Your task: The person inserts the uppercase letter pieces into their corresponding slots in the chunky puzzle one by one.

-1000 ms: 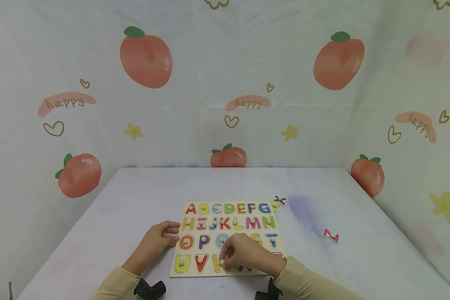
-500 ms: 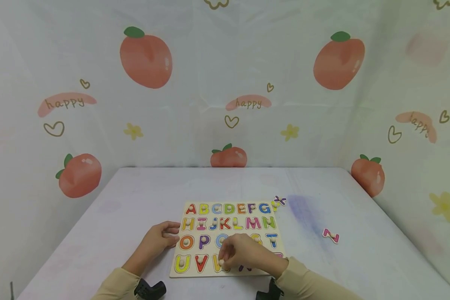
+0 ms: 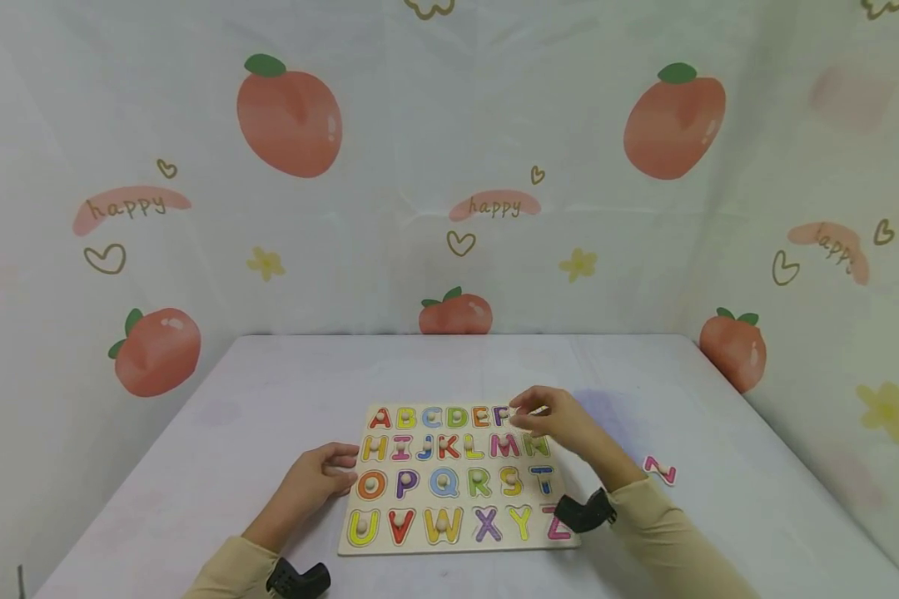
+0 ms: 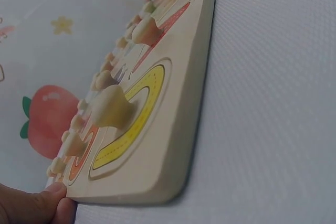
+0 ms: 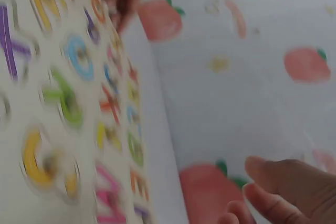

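Note:
A wooden alphabet puzzle board (image 3: pixel 464 545) lies on the table with knobbed letter pieces in it. My left hand (image 3: pixel 310 482) rests at its left side; the thumb (image 4: pixel 44 198) touches the board's edge in the left wrist view. The yellow W piece (image 3: pixel 442 526) sits in the bottom row with its knob showing. The X, Y and Z places (image 3: pixel 487 524) at bottom right show coloured letters without knobs. My right hand (image 3: pixel 558 416) is over the board's far right corner, covering the G area. Its fingers are apart and slightly bent in the right wrist view, with nothing visible between them.
A pink Z piece (image 3: pixel 660 471) lies on the white table (image 3: pixel 285 374) to the right of the board, near my right forearm. A black wrist device (image 3: pixel 586 510) hangs over the board's lower right corner. A printed curtain (image 3: pixel 389 274) stands behind the table.
My right hand has let go of the W piece, leaving it in the board, and moved to the far right corner. It now hides the loose X and Y pieces. My left hand has stayed put.

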A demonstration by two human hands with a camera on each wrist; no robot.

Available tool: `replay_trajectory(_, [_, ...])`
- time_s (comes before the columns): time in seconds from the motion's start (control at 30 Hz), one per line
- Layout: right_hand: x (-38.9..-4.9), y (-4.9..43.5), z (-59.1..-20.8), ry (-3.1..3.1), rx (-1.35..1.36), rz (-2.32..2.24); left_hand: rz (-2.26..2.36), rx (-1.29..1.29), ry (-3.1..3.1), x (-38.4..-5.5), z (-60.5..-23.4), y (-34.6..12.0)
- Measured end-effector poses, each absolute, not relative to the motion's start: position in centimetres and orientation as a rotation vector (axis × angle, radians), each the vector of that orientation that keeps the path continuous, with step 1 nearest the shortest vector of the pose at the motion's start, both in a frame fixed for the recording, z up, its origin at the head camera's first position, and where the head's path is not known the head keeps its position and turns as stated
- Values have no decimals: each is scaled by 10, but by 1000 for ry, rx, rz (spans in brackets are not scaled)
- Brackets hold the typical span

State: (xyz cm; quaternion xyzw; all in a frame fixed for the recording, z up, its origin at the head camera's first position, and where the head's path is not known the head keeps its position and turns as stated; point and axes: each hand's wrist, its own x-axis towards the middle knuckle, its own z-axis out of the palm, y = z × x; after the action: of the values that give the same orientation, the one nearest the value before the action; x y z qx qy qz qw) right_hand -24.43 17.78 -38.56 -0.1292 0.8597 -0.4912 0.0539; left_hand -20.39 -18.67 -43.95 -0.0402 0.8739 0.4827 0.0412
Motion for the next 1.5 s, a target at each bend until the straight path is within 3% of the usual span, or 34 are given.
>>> replay_trajectory(0.3, [-286,235,-405,2776,-77,-1510,1470,-118,2672,-202,-435,-186])
replay_trajectory(0.63, [-322,259,-430,2778,-17,-1341,1477,-134,2665,-203,-438,-186])
replay_trajectory(1.5, [-327,259,-430,2785,12,-1238,1494,-148,2666,-205,-442,-186])
